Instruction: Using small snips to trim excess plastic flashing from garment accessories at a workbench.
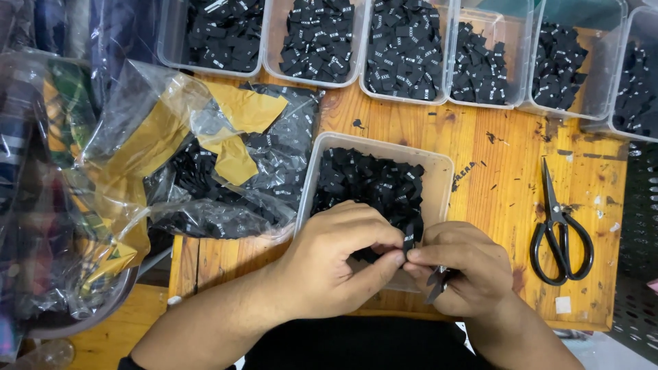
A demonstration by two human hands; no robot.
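1. Head view, landmark: a clear rectangular plastic tub [439, 171] sits near the middle of the scratched orange wooden counter [500, 185], and it is filled with small black woven fabric labels [370, 181].
2. Both hands meet at the near edge of that tub. The left hand [336, 264] is curled, its thumb and forefinger pinched on a small black fabric label [410, 241] just over the tub's near right corner.
3. The right hand [459, 267] is clenched too, fingertips pressed against the left thumb at the same label. A small dark metal tool [437, 284] pokes out beneath its fingers; what kind of tool it is cannot be told.
4. Right of the tub, apart from it, black-handled steel scissors [561, 233] lie shut on the counter, blades pointing away from the person.
5. Beyond the tub, along the counter's far edge, a row of clear plastic tubs [404, 48] stands side by side, each holding more black labels.
6. Left of the tub, touching its side, lies a crumpled clear plastic bag [205, 157] of black labels patched with yellow-brown tape [243, 113].
7. Further left of the tub, off the counter's edge, more clear bags hold striped and checked cloth [48, 157].
8. Loose black scraps and thread bits dot the counter between the tub and the scissors.
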